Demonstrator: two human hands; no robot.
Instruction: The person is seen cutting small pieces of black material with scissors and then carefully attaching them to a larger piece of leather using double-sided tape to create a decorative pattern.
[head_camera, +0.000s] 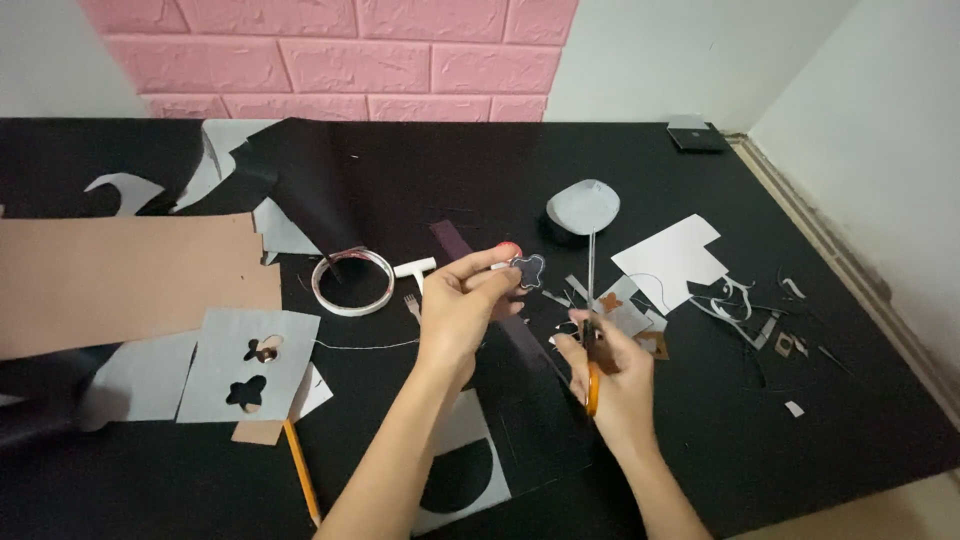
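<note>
While the small dark cut-out (529, 269) is pinched in the left hand (462, 305), just ahead of the right hand (612, 375) closed on the orange-handled scissors (592, 330), short snips are best taken, the piece being turned above the worktop (700, 440).

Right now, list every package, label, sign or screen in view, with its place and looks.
Small dark flat square object: far right corner of the black table, grey top edge; whether a device or package cannot be told.
No labels, signs or lit screens otherwise.
</note>
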